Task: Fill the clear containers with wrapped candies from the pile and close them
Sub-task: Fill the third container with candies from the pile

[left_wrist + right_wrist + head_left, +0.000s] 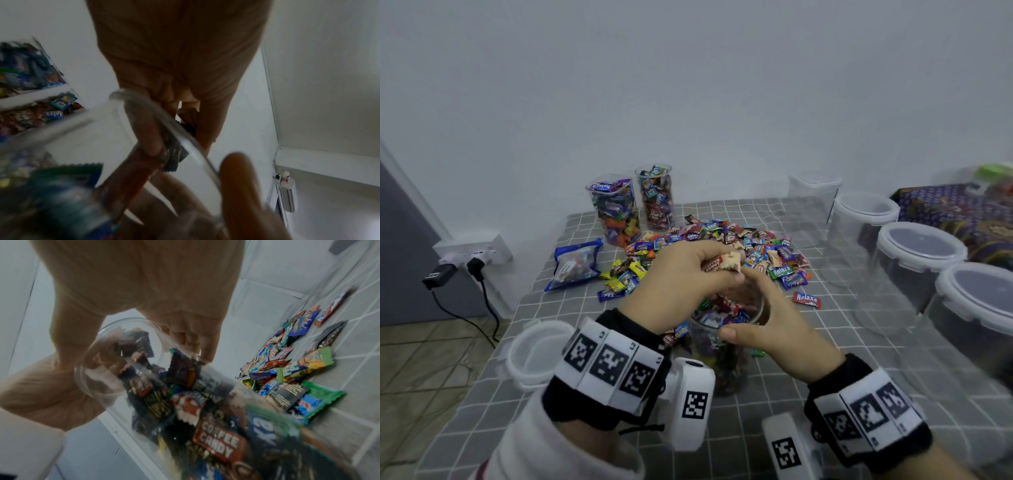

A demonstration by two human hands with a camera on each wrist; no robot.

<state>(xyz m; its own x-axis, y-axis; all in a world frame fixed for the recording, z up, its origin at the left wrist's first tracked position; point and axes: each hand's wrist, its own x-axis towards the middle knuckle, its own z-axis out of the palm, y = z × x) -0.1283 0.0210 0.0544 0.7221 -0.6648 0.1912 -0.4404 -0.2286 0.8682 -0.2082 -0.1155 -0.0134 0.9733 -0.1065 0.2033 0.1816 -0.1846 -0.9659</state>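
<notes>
Left edge: a loose white lid [536,353] lies on the grey checked worktop [774,404], near its front left corner; beyond it a blue bag of sweets [575,263] lies flat.
Back row: two filled containers [633,207] stand upright side by side against the wall, both without lids.
Pile: wrapped candies [726,245] spread across the middle of the worktop, just behind both hands; a red Relaxa candy [806,299] lies apart on its right.
Left hand [690,277]: raised over the mouth of the clear container [726,346], its grip closed on a bunch of candies [727,263] in beige and brown wrappers.
Clear container: upright at the centre front, lidless and packed with candies close to the rim, directly below the left hand.
Right hand [779,325]: its grip wraps the container's upper wall from the right, thumb [68,327] on the near side, fingers curled round the far side.
Right side: a row of empty containers [914,270] runs along the worktop's edge, most with white clip lids on.
</notes>
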